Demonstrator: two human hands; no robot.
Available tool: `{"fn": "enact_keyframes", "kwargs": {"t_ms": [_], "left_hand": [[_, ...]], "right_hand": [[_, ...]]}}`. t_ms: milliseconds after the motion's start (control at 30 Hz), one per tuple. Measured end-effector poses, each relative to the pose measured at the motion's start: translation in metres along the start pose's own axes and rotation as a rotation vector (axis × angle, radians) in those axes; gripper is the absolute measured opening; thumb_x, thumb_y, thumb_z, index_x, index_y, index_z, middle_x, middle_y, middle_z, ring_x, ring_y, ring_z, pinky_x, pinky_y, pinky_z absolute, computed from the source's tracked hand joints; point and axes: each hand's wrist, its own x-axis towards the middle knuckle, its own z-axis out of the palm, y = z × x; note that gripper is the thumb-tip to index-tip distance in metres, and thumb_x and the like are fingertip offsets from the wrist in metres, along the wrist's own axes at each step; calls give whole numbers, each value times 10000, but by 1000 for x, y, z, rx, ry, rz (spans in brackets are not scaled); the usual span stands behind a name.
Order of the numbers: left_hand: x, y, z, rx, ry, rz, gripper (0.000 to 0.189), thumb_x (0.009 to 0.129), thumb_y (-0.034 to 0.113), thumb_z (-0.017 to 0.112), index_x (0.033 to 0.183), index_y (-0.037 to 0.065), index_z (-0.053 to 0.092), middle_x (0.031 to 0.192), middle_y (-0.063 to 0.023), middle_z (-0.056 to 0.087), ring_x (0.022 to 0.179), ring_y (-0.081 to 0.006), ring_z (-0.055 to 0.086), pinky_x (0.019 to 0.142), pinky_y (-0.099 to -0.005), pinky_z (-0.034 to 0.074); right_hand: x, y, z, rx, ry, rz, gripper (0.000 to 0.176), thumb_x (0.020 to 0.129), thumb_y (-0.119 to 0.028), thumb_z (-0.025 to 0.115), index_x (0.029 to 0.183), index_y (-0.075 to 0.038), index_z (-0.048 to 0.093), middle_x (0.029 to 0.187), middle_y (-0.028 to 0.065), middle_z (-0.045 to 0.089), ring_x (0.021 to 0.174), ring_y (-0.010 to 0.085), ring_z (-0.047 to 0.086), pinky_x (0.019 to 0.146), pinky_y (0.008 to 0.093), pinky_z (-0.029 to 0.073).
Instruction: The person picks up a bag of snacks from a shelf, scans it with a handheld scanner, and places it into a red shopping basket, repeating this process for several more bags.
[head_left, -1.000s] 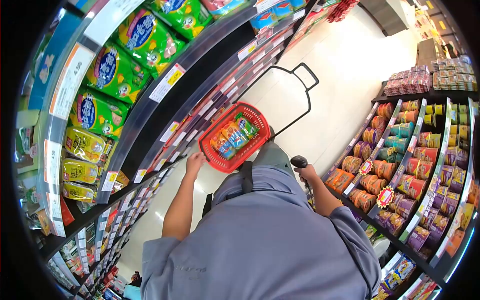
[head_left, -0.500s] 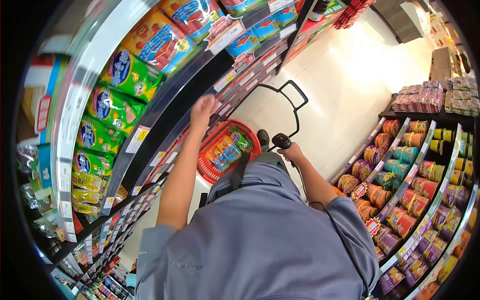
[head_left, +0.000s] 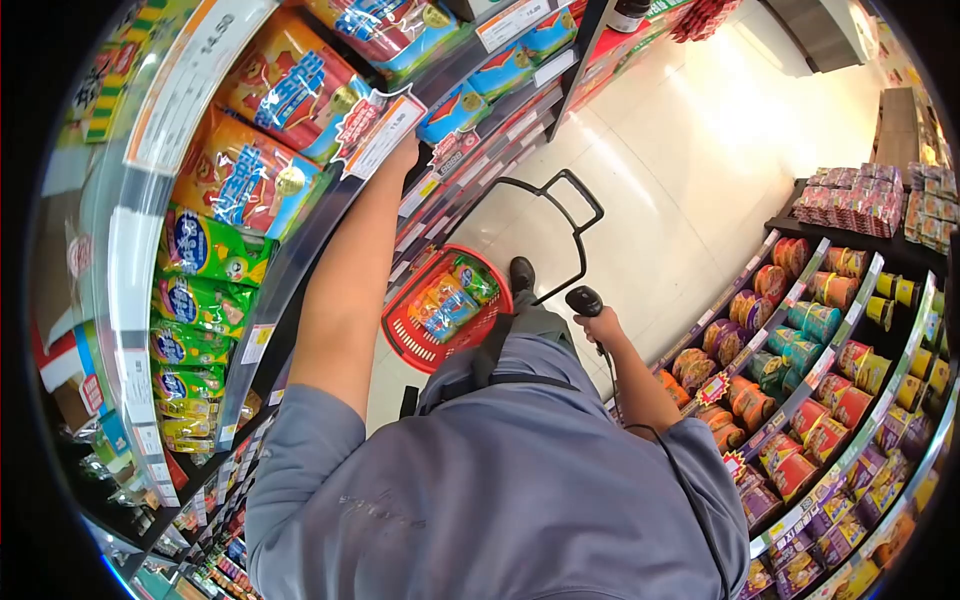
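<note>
Left of both hands, tall shelves (head_left: 290,260), bent by the lens, packed with red bags (head_left: 285,85) at the left hand's height and green bags (head_left: 205,255) below it. Right of the right hand, lower shelves (head_left: 745,275) lined with cups (head_left: 805,320). Between the two, pale floor (head_left: 690,170) stretching ahead of both hands. On that floor, below the left hand and just left of the right, a red basket (head_left: 398,335) holding snack packs, its black handle (head_left: 575,205) raised ahead of the right hand. Left hand (head_left: 405,152) lifted high to the shelf edge, at a white tag (head_left: 378,130) under the red bags; fingers hidden by the tag, so impossible to tell whether curled or released. Right hand (head_left: 603,328) low beside the hip, clenched round a black scanner (head_left: 584,300), head pointing forward toward the basket handle. Thin cord (head_left: 683,480) running back from that hand over the grey shirt.
</note>
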Motion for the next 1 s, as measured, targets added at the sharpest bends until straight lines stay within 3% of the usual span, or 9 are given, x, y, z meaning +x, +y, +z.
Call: {"fn": "enact_keyframes", "kwargs": {"t_ms": [67, 367, 567, 667, 700, 767, 800, 933, 1000], "left_hand": [[0, -12, 5, -134, 30, -36, 602, 823, 179, 696, 1349, 159, 403, 1401, -78, 414, 1320, -281, 336, 1085, -518, 223], [-83, 81, -65, -1287, 427, -281, 352, 881, 135, 599, 1219, 72, 523, 1301, -90, 525, 1205, -251, 482, 1050, -331, 355], [-167, 106, -119, -1286, 662, -425, 294, 913, 147, 548, 1183, 30, 527, 1213, -111, 579, 1133, -230, 543, 1010, -398, 404], [-224, 103, -130, -1293, 531, -432, 332, 935, 190, 539, 1224, 29, 503, 1227, -106, 571, 1159, -257, 526, 1015, -457, 391], [-245, 94, -135, -1360, 468, -515, 442, 896, 221, 614, 1294, 108, 459, 1271, -80, 540, 1170, -260, 515, 1000, -479, 398], [-278, 125, -139, -1448, 412, -551, 460, 930, 369, 544, 1311, 129, 452, 1286, -77, 532, 1171, -262, 515, 1007, -490, 388], [-291, 121, -136, -1413, 438, -583, 554, 927, 528, 454, 1312, 129, 456, 1273, -78, 542, 1147, -265, 534, 1000, -474, 400], [-339, 99, -126, -1525, 375, -525, 646, 910, 598, 417, 1328, 106, 447, 1296, -80, 531, 1154, -270, 534, 997, -441, 414], [-354, 95, -120, -1759, -108, -290, 571, 892, 613, 439, 1130, 99, 512, 989, -66, 585, 910, -219, 575, 801, -346, 450]], "right_hand": [[2, 6, -5, 35, -8, 28, 285, 721, -126, 756, 614, -28, 510, 521, 50, 498, 389, 144, 455, 377, 305, 352], [15, -7, -13, -105, -16, 31, 293, 728, -117, 744, 601, -45, 491, 512, 48, 486, 393, 145, 454, 374, 301, 353], [22, -21, -8, -60, -63, -60, 266, 732, -83, 729, 619, -51, 491, 520, 23, 471, 396, 117, 422, 369, 287, 322], [9, -27, -3, -84, -55, -102, 260, 732, -82, 726, 619, -52, 493, 522, 19, 469, 402, 108, 423, 371, 279, 319], [5, -28, -2, -85, -43, -127, 260, 731, -83, 727, 618, -51, 495, 523, 21, 471, 403, 109, 427, 371, 278, 318], [-11, -33, 0, -130, -26, -155, 253, 741, -114, 724, 617, -52, 512, 520, 19, 483, 401, 111, 433, 380, 284, 326], [-22, -38, 2, -136, -46, -189, 255, 749, -132, 722, 614, -54, 520, 519, 18, 492, 399, 111, 436, 389, 285, 333], [-68, -53, 23, -149, -94, -300, 262, 767, -170, 718, 611, -61, 538, 515, 11, 511, 411, 106, 446, 421, 280, 351], [-100, -66, 40, -176, -116, -357, 259, 758, -177, 729, 618, -56, 547, 519, 8, 513, 431, 102, 459, 434, 274, 361]]}}
